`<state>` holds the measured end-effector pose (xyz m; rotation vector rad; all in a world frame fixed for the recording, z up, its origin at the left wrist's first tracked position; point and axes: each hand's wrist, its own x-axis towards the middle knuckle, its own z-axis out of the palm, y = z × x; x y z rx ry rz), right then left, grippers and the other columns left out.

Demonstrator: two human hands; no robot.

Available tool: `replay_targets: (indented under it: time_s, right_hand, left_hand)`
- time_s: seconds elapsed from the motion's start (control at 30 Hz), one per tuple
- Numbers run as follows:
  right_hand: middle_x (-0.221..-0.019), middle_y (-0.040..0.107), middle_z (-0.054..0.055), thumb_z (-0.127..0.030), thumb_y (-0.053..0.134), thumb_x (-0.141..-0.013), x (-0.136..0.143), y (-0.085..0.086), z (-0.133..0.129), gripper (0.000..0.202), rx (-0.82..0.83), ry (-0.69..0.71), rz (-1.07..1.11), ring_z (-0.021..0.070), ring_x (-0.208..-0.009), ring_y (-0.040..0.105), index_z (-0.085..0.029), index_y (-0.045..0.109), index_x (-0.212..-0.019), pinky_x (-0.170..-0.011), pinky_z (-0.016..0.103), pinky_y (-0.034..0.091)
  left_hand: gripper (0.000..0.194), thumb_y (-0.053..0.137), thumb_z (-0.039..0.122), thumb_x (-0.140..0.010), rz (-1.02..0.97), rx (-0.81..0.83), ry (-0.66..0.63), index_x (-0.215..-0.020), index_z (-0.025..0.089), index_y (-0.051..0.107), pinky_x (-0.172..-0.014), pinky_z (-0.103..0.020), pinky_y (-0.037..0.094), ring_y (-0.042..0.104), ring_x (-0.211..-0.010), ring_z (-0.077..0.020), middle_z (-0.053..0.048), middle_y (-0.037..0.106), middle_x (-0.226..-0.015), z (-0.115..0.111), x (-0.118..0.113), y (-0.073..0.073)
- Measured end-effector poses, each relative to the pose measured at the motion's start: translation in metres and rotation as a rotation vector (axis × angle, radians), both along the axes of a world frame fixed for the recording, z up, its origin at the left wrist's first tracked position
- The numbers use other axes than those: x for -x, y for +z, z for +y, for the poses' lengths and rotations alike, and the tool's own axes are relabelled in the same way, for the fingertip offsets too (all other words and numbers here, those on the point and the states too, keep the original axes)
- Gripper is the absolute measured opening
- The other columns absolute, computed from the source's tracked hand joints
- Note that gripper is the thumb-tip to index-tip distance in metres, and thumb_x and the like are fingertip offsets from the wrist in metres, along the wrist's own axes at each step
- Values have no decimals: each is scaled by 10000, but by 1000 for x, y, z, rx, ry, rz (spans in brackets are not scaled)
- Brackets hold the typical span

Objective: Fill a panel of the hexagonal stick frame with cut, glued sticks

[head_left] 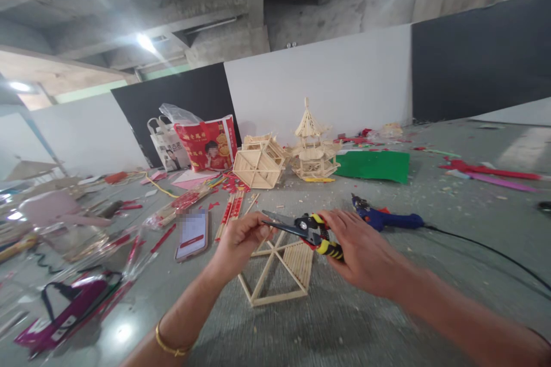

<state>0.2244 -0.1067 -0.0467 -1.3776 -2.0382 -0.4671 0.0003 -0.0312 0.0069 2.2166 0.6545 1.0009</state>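
1 hand [360,249] holding shears [305,225], stick frame [298,264] below

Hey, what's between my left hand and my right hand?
In the head view, black-and-yellow cutters, held in your right hand, span the gap to your left hand; a partly slatted stick frame lies below.
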Motion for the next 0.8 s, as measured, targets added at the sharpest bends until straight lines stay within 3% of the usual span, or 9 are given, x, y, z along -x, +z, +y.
replay_targets:
  time_s: [0.57, 0.8]
  right_hand:
    - [-1087, 566, 186, -172, 514, -718, 7, 3, -1, 505, 109, -65, 26, 299, -984, 531, -63, 427, -1204, -885, 504, 428]
    - [-1064, 582, 196, -193, 525, -708, 6, 1, 1, 444, 134, -120, 0, 309, -952, 547, -58, 489, -1130, -864, 494, 431]
  left_hand:
    - [257, 512, 357, -818, 1, 15, 41, -695, 140, 574, -569, -208, 372, 473, -609, -109, -8, 545, -641, 0, -1, -3]
    - [241, 504, 334, -813, 24, -38, 165, -671, 147, 557, -575, -210, 370, 474, -608, -111, -3, 542, -628, -3, -5, -6]
